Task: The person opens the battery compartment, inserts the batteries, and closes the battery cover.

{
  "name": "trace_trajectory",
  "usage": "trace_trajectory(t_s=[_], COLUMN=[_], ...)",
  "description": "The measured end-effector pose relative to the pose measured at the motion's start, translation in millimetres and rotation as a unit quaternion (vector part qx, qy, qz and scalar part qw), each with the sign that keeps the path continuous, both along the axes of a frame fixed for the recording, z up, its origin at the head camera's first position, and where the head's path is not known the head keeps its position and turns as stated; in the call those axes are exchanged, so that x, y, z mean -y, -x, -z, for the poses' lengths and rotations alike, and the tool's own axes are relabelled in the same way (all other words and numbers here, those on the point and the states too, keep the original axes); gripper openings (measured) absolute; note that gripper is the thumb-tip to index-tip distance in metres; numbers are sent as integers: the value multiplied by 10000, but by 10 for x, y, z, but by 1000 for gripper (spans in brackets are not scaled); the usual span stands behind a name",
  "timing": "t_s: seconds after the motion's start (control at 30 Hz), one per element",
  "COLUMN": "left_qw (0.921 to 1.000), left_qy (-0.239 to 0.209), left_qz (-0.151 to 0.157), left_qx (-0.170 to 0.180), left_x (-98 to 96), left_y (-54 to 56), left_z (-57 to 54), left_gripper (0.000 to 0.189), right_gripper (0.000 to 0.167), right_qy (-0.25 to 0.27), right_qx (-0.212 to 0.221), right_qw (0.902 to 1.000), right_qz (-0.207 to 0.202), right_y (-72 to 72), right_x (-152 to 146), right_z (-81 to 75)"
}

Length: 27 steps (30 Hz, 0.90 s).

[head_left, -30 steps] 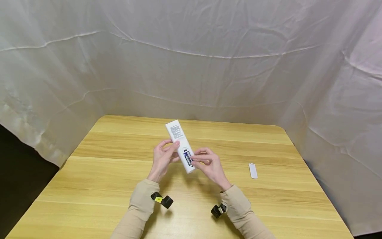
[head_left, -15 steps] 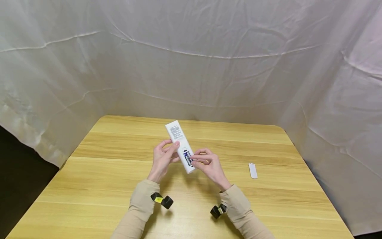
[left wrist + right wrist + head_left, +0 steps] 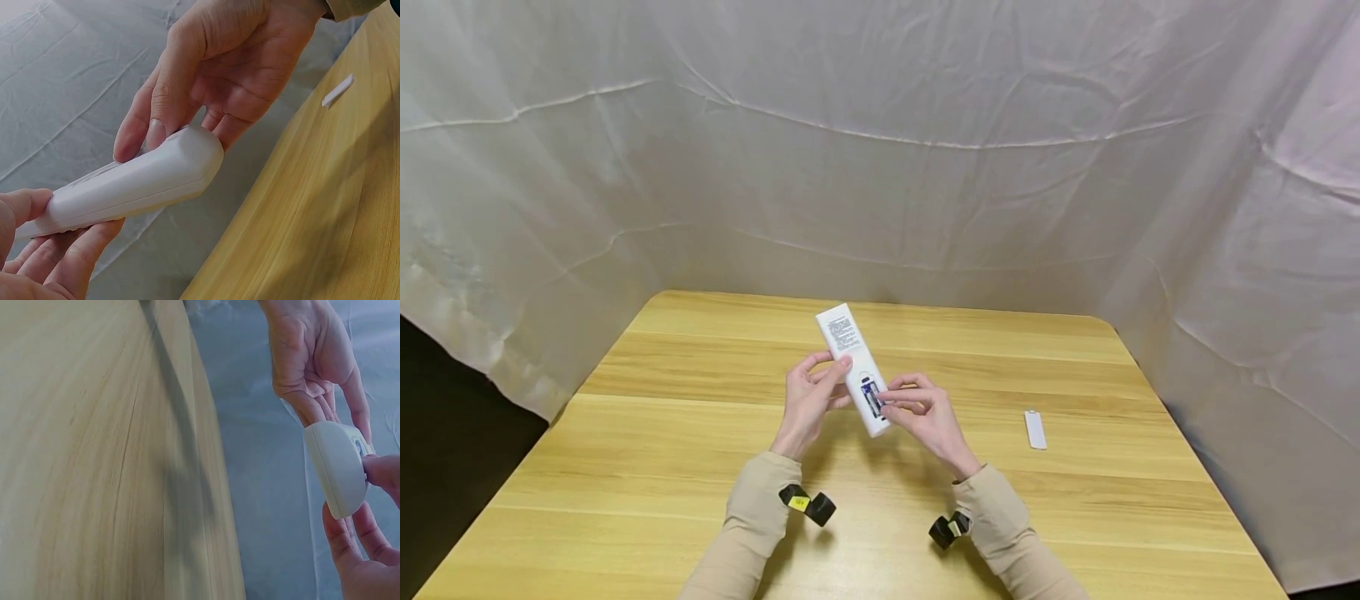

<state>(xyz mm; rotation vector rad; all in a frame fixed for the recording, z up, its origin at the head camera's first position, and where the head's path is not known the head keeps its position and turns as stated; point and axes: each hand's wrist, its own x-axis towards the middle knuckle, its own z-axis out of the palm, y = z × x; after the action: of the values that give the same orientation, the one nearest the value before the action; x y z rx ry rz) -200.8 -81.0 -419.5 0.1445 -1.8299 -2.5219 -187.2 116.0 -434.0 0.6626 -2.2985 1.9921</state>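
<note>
A white remote control point(image 3: 850, 346) is held above the table with its back up, label at the far end, near end angled right. Its battery compartment lies open, with blue and silver batteries point(image 3: 871, 395) inside. My left hand point(image 3: 808, 396) grips the remote at its middle, thumb on the back and fingers underneath. At the near end my right hand point(image 3: 928, 417) has thumb and index fingertips at the batteries; in the right wrist view its other fingers point(image 3: 340, 540) support the remote's edge. Those fingertips partly hide the batteries.
A white battery cover point(image 3: 1035, 430) lies on the wooden table point(image 3: 647, 467) to the right. Grey cloth point(image 3: 880, 192) hangs round the back and sides. Black wrist cameras point(image 3: 820, 507) sit on both beige sleeves.
Hardly anything differs: both hands and the remote control keep their places, with only a very slight shift of the remote.
</note>
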Motion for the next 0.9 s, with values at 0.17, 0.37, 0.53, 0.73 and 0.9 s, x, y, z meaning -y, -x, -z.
trace_trajectory(t_s=[0.17,0.37,0.53,0.73,0.9], left_qw=[10000,10000,10000,10000,10000], left_qy=[5,-16,-10,5,29], left_qz=[-25,-80,-94,-83,-67], left_qx=[-7,-43,-12,19,27], left_x=[-11,-25,-29,-26,-24], left_y=[-1,-1,7,8,4], left_z=[0,4,17,27,22], left_gripper=[30,30,31,32,32], right_gripper=[26,26,26,25,25], right_qy=[-17,-5,-2,-5,1], right_qx=[-32,-52,-11,-13,-4], right_qw=[10000,10000,10000,9999,9999], right_qz=[-41,-84,-99,-107,-117], right_y=[3,-3,-4,2,1], right_x=[-9,-13,-13,-19,-30], right_z=[-4,-17,-19,-11,-8])
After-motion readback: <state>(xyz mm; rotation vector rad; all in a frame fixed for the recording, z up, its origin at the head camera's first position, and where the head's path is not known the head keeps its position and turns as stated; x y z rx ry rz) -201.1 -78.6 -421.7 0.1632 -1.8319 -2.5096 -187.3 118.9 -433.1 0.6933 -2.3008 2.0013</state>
